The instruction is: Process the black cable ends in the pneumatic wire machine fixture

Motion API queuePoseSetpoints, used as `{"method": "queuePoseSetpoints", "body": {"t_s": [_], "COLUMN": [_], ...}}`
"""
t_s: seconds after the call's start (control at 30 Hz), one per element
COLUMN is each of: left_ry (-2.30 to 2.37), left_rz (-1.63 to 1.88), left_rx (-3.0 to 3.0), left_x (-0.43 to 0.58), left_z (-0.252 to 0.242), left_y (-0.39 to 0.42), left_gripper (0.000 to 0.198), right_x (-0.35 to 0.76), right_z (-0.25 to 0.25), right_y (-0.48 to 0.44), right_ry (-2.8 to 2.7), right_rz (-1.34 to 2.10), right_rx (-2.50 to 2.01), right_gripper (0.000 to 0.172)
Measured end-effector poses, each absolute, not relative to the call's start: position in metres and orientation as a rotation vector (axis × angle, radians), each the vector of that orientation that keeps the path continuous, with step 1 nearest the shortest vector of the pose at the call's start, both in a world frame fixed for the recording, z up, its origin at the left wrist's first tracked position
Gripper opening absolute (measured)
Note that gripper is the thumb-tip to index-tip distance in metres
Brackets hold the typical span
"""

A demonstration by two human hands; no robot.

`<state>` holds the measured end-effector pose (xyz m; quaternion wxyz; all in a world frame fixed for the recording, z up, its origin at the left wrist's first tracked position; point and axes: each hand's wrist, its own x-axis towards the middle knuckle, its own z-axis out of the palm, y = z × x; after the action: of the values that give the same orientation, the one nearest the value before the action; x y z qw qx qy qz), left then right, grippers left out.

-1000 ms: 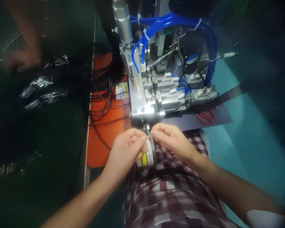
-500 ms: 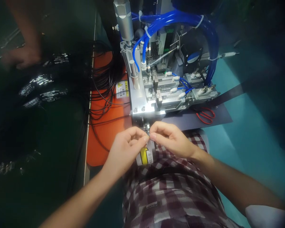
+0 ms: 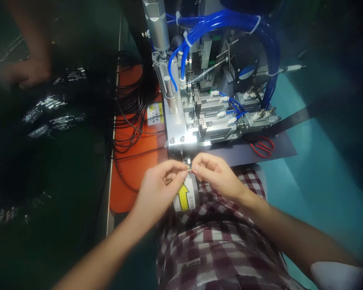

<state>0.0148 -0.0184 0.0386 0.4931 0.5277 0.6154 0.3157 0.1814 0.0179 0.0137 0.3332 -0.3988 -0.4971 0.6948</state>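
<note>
My left hand point(image 3: 163, 185) and my right hand point(image 3: 219, 175) meet at the front of the metal machine point(image 3: 177, 129), thumbs and forefingers pinched. Between the fingertips shows a small bit of thin coloured wires point(image 3: 189, 170); most of it is covered by the fingers. Just behind the fingertips is the small metal end of the machine's track point(image 3: 188, 160). Under the hands lies a white label with a yellow arrow point(image 3: 184, 197).
Blue air hoses point(image 3: 226, 22) arch over the machine. Black cables point(image 3: 133, 108) lie coiled on the orange board point(image 3: 124, 177) at left. Red-handled scissors point(image 3: 262, 147) rest at right. Beyond the left edge are bundles of shiny small parts point(image 3: 53, 102) and another person's hand point(image 3: 27, 74).
Both hands have risen slightly and the fingertips have parted a little, so the coloured wires and the whole yellow arrow show more. The other person's hand has hardly moved.
</note>
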Motion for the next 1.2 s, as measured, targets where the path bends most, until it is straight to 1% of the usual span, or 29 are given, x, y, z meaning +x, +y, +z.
{"method": "queuePoseSetpoints", "body": {"t_s": [0.13, 0.33, 0.57, 1.2], "left_ry": [1.609, 1.515, 1.458, 1.491], "left_rz": [0.825, 0.881, 0.855, 0.794], "left_rx": [1.68, 2.053, 2.106, 2.16], "left_x": [0.01, 0.004, 0.0, -0.001], "left_z": [0.028, 0.016, 0.005, 0.0], "left_y": [-0.016, -0.009, -0.007, -0.009], "left_gripper": [0.007, 0.016, 0.028, 0.031], "right_x": [0.184, 0.182, 0.177, 0.174], "right_z": [0.005, -0.01, -0.013, -0.018], "right_y": [0.023, 0.026, 0.027, 0.024], "right_ry": [-1.288, -1.258, -1.206, -1.253], "right_rz": [1.771, 1.741, 1.735, 1.647], "right_rx": [-1.131, -1.194, -1.221, -1.248], "right_gripper": [0.02, 0.024, 0.027, 0.022]}}
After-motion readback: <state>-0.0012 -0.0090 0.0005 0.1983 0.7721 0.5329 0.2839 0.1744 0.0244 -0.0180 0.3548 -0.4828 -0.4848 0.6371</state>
